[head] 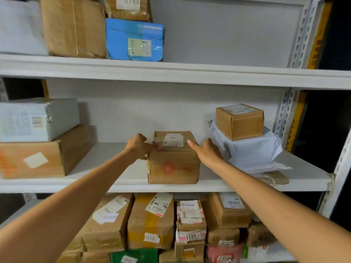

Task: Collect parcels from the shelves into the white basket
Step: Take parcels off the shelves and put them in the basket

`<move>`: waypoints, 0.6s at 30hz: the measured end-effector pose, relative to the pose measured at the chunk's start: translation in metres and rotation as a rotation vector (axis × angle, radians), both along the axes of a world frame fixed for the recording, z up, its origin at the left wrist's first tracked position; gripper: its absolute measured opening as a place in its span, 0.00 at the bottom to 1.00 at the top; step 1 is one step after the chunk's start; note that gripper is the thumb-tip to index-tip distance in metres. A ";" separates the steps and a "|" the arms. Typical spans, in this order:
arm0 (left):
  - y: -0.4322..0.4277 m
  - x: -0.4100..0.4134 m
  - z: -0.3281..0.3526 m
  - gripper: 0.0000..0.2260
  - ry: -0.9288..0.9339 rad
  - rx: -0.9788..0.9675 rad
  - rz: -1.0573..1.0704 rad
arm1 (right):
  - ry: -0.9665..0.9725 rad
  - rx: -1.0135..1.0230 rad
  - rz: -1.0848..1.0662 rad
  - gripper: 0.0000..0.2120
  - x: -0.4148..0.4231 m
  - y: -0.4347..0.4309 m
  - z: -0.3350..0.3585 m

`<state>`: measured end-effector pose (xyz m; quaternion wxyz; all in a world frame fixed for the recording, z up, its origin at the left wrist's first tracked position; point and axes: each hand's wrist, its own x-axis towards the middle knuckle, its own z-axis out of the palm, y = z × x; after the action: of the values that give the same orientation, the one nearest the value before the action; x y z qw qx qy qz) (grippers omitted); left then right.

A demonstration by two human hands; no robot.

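The brown box [173,164] with a white label on top and a red mark on its front stood near the front edge of the middle shelf [57,185], roughly at the centre, apart from the parcels on either side. Both bare arms reached up to it. The left hand [139,147] was at the box's upper left corner, fingers curled over the top edge and gripping it. The right hand [205,150] lay along the upper right edge with its fingers straight and spread loosely, the index finger stretched over the top beside the label (whether the palm actually pressed the side could not be told).

To the right on the same shelf, a small carton [240,122] sat on a crumpled white bag parcel [252,149], which was just beside the right hand. To the left, a white-wrapped parcel [38,118] rested on a large carton [43,158] that bore a blank pale sticker. On the upper shelf [171,73] a blue parcel [134,40] stood beside a tall brown carton [74,27]. The lower shelf was packed tightly with labelled packages [152,221], mostly brown, with green and pink ones at the bottom.
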<state>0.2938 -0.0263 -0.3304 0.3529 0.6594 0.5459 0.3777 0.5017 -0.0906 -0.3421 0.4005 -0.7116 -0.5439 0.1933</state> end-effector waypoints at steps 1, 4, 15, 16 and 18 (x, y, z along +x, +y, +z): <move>0.002 -0.001 0.001 0.18 -0.012 -0.089 -0.037 | 0.009 -0.034 0.002 0.38 -0.001 0.006 0.004; 0.008 -0.005 0.002 0.15 -0.015 -0.240 -0.147 | 0.172 -0.152 0.074 0.35 0.002 0.022 0.010; 0.035 0.002 0.009 0.03 0.062 -0.283 -0.197 | 0.289 -0.330 0.248 0.22 0.021 0.036 0.020; 0.035 0.002 0.008 0.03 0.046 -0.282 -0.208 | 0.300 -0.338 0.248 0.22 0.022 0.036 0.020; 0.034 0.000 0.003 0.03 0.020 -0.291 -0.217 | 0.300 -0.356 0.244 0.22 0.023 0.038 0.021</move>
<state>0.2936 0.0072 -0.3270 0.4780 0.6601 0.5239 0.2477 0.5246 -0.0529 -0.3208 0.3188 -0.6635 -0.5177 0.4360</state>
